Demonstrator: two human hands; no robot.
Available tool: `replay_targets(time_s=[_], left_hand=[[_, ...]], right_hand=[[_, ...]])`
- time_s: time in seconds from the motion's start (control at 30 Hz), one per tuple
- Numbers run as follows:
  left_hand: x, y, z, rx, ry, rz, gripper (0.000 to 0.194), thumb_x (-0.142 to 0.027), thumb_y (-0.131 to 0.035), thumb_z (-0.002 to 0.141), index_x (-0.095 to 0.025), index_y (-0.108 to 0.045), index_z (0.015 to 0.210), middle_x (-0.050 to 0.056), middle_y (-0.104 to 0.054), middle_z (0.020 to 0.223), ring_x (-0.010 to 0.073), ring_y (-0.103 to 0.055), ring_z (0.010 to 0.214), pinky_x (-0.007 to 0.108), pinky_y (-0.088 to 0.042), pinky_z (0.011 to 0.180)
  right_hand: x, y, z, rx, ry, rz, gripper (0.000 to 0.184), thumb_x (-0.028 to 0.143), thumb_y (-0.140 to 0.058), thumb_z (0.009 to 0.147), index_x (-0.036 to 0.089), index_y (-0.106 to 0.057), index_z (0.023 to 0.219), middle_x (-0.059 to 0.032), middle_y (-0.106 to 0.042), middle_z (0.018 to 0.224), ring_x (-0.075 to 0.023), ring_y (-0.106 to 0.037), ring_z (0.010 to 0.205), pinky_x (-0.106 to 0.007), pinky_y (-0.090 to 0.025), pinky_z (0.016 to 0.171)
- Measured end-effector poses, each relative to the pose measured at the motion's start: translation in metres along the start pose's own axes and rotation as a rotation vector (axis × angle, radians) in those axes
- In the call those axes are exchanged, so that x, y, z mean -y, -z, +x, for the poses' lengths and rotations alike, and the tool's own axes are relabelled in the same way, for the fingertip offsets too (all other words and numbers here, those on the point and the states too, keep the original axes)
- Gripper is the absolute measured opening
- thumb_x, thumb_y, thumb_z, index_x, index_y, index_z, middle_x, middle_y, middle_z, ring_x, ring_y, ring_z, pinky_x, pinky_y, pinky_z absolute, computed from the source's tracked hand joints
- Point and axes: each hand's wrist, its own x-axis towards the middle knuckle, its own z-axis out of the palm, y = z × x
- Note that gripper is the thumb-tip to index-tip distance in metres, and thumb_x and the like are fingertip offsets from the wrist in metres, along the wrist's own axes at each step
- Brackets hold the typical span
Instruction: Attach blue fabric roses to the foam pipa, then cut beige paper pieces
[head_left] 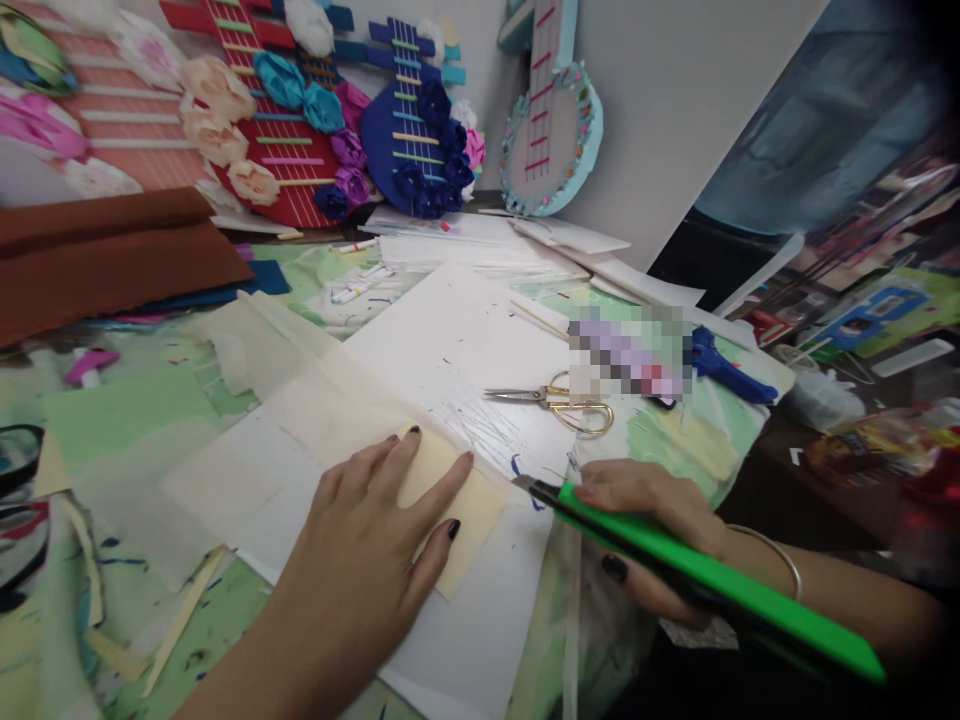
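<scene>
My left hand (375, 510) lies flat with fingers spread, pressing a cream paper piece (476, 515) and a sheet of thin translucent paper (300, 420) onto a white board (450, 325). In my right hand (652, 510) is a long green and black utility knife (720, 575). Its blade tip points left, close to the edge of the thin paper; whether it touches is hard to tell. Gold-handled scissors (551, 398) rest on the white board just beyond my hands.
Decorated paper instruments in red (289, 170), blue (397, 130) and light blue (555, 140) stand at the back. Brown sheets (112, 265) lie at left. A dark blue glue gun (727, 368) lies at right beside a blurred-out item. Paper strips (184, 620) litter the green table cover.
</scene>
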Motion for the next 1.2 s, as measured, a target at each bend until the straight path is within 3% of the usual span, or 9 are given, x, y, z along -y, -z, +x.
replay_targets(time_s=[0.1,0.2,0.37,0.5,0.6,0.7,0.87,1.0,1.2], left_hand=[[-0.003,0.000,-0.001,-0.030,-0.016,-0.002,0.050,-0.031,-0.046,0.088,-0.032,-0.043,0.138,0.016,-0.044,0.135,0.0357,-0.042,0.120,0.052,-0.041,0.091],[-0.007,0.000,-0.002,-0.082,-0.015,0.001,0.049,-0.028,-0.045,0.088,-0.028,-0.044,0.137,0.019,-0.044,0.136,0.0358,-0.043,0.123,0.051,-0.042,0.093],[-0.013,0.001,-0.003,-0.108,0.031,0.006,0.046,-0.033,-0.044,0.090,-0.026,-0.047,0.136,0.019,-0.050,0.134,0.0353,-0.047,0.123,0.049,-0.043,0.095],[-0.015,0.000,-0.004,-0.087,0.046,0.051,0.051,-0.038,-0.039,0.092,-0.013,-0.047,0.135,0.020,-0.048,0.137,0.0349,-0.045,0.126,0.046,-0.041,0.099],[-0.017,-0.002,-0.003,-0.095,0.055,0.091,0.054,-0.038,-0.035,0.093,-0.003,-0.049,0.130,0.022,-0.048,0.136,0.0355,-0.044,0.127,0.046,-0.039,0.101],[-0.019,-0.004,-0.002,-0.113,0.061,0.120,0.054,-0.037,-0.034,0.093,0.000,-0.049,0.130,0.023,-0.050,0.134,0.0353,-0.045,0.126,0.045,-0.039,0.101],[-0.021,-0.005,-0.001,-0.173,0.077,0.122,0.054,-0.037,-0.040,0.091,0.001,-0.052,0.127,0.023,-0.052,0.132,0.0337,-0.048,0.123,0.043,-0.040,0.101],[-0.021,-0.007,-0.002,-0.166,0.079,0.104,0.054,-0.037,-0.042,0.091,0.002,-0.052,0.127,0.022,-0.051,0.132,0.0329,-0.048,0.124,0.042,-0.039,0.102],[-0.020,-0.009,-0.002,-0.183,0.076,0.080,0.056,-0.037,-0.045,0.089,0.003,-0.052,0.127,0.024,-0.049,0.133,0.0359,-0.048,0.123,0.044,-0.040,0.101]], right_hand=[[0.000,0.013,0.010,-0.033,-0.114,0.199,0.033,0.040,-0.051,0.087,0.022,-0.052,0.114,-0.0070,-0.063,0.085,-0.0186,-0.062,0.073,-0.029,-0.049,0.059],[-0.004,0.017,0.031,-0.074,-0.312,0.396,0.038,0.039,-0.061,0.082,0.023,-0.051,0.115,-0.0083,-0.062,0.100,-0.0206,-0.062,0.084,-0.033,-0.052,0.070],[-0.013,0.003,0.088,-0.096,-0.390,0.855,0.030,0.033,-0.071,0.077,0.024,-0.057,0.102,-0.0027,-0.065,0.084,-0.0168,-0.064,0.074,-0.032,-0.052,0.067],[-0.020,-0.025,0.128,0.060,-0.541,1.125,0.028,0.028,-0.079,0.067,0.018,-0.066,0.090,0.0003,-0.064,0.068,-0.0116,-0.060,0.062,-0.023,-0.050,0.058],[-0.024,-0.049,0.144,0.176,-0.661,1.262,0.031,0.030,-0.080,0.066,0.016,-0.067,0.090,-0.0020,-0.066,0.074,-0.0117,-0.061,0.067,-0.023,-0.051,0.063],[-0.028,-0.071,0.151,0.249,-0.689,1.321,0.022,0.032,-0.072,0.074,0.015,-0.066,0.086,-0.0041,-0.067,0.080,-0.0109,-0.061,0.066,-0.023,-0.050,0.063],[-0.033,-0.091,0.154,0.172,-0.706,1.243,0.014,0.025,-0.071,0.074,0.015,-0.062,0.072,-0.0007,-0.061,0.064,-0.0078,-0.053,0.051,-0.018,-0.041,0.045],[-0.035,-0.097,0.152,0.114,-0.744,1.216,0.016,0.023,-0.071,0.072,0.015,-0.060,0.065,0.0005,-0.058,0.057,-0.0072,-0.050,0.045,-0.017,-0.038,0.038],[-0.036,-0.097,0.149,0.197,-0.742,1.198,0.019,0.024,-0.070,0.074,0.014,-0.058,0.062,-0.0007,-0.060,0.053,-0.0092,-0.054,0.041,-0.018,-0.041,0.037]])
